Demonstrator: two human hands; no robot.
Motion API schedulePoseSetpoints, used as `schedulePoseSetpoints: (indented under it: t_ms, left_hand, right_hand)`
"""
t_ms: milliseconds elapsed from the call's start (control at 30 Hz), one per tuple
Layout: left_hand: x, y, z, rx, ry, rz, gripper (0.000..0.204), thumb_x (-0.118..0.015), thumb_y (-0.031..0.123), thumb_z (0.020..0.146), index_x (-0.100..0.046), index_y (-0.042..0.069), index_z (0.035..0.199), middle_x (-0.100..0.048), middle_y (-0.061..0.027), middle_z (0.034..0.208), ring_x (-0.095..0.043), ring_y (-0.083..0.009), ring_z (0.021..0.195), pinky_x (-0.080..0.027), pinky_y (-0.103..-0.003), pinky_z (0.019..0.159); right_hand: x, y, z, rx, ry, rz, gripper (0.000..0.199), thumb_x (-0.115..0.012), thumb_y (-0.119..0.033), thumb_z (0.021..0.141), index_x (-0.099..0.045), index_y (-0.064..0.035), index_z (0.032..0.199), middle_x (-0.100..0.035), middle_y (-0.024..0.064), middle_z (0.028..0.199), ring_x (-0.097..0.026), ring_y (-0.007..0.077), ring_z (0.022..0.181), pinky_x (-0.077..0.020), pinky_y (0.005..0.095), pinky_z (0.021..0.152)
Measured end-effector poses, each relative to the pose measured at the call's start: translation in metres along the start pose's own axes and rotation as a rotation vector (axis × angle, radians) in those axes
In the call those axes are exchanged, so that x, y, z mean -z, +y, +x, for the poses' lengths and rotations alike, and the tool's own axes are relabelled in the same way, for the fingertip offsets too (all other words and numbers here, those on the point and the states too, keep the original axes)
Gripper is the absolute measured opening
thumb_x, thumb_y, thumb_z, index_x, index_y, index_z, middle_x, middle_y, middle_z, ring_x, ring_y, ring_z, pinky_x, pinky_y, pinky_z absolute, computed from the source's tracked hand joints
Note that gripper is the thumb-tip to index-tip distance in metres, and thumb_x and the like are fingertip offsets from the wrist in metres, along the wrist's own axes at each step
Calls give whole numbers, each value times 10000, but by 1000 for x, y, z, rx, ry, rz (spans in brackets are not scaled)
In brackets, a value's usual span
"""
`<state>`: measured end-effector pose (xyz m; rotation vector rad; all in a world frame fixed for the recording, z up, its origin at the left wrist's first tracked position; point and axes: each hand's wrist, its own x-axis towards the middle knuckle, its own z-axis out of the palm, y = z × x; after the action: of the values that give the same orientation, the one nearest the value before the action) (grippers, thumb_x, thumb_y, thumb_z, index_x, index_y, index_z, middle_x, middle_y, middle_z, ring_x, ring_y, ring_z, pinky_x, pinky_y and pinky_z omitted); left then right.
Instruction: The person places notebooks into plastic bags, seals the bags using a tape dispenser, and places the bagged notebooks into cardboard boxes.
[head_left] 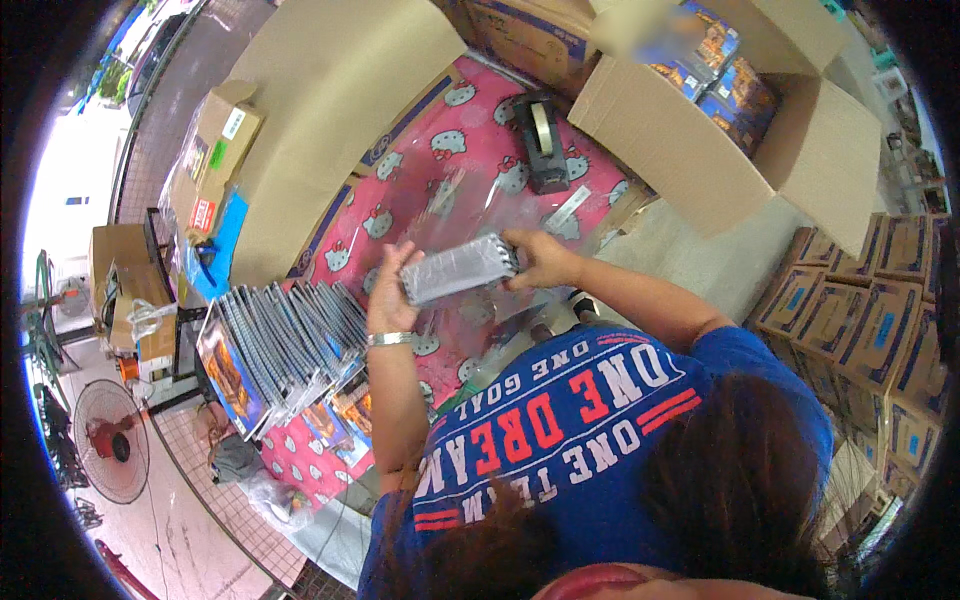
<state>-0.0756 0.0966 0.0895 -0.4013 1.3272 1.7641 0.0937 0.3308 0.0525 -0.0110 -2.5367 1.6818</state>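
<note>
Wrapped bundle [458,270] is held up in front of the torso, over the pink patterned tabletop [480,108], between left hand [391,287] and right hand [540,262].

Room: best gap is on the far side, pink cover with loose clear film [480,205] on it, up to the black tape dispenser [546,172]. Left is tight: row of spiral-bound books [290,335] just beside the left forearm. Big cardboard flap [320,110] bounds far left; open carton [660,145] bounds far right. Near edge: the person's body.

Orientation: long axis roughly left-right, right end tipped slightly away from the body.

Looks: narrow grey block, glossy clear wrap with creases, dark ridged right end.

Fingers: left ones hold the left end, right ones grip the right end, both closed to bundle width.
</note>
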Motion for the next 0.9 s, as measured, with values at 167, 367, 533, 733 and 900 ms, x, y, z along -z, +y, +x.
schedulePoseSetpoints:
  t_ms: [167, 367, 533, 733, 900]
  left_hand:
    - [-70, 34, -49, -125, -470, -40, 569, -380, 511, 941, -432, 81, 1312, -499, -116, 1303, -488, -292, 1170, -377, -609, 935]
    - [13, -47, -47, 10, -249, 140, 474, -480, 361, 945, -453, 36, 1289, -526, -119, 1269, -517, -241, 1134, -442, -432, 920]
    - [81, -105, -67, 6, 48, 397, 376, -491, 307, 946, -527, 35, 1204, -587, -96, 1155, -564, -207, 1021, -467, -379, 855]
    - [133, -134, -100, 151, 103, 325, 350, -496, 326, 944, -525, 80, 1191, -597, -75, 1108, -577, -206, 941, -488, -355, 761]
    - [100, -116, -103, 219, 121, 229, 417, -489, 358, 943, -477, 74, 1249, -594, -101, 1105, -577, -209, 967, -490, -366, 772]
  right_hand:
    - [154, -132, -26, -43, 530, -297, 723, -832, -340, 522, -598, 19, 1103, -646, 153, 958, -626, 202, 874, -488, 328, 813]
    - [295, -152, -47, -88, 1279, -806, 636, -783, -328, 623, -554, -64, 1155, -649, 188, 912, -641, 287, 777, -504, 369, 693]
    - [377, -67, -80, -684, 1218, -1184, 744, -727, -558, 633, -564, -96, 1193, -643, 177, 1066, -636, 294, 963, -489, 402, 828]
    - [416, 37, -116, -944, 1413, -704, 785, -735, -601, 571, -613, -75, 1141, -634, 172, 1106, -603, 305, 1043, -457, 387, 895]
    - [441, 34, -87, -713, 1642, -426, 804, -738, -598, 577, -631, 22, 1078, -635, 200, 1079, -608, 295, 1016, -454, 362, 888]
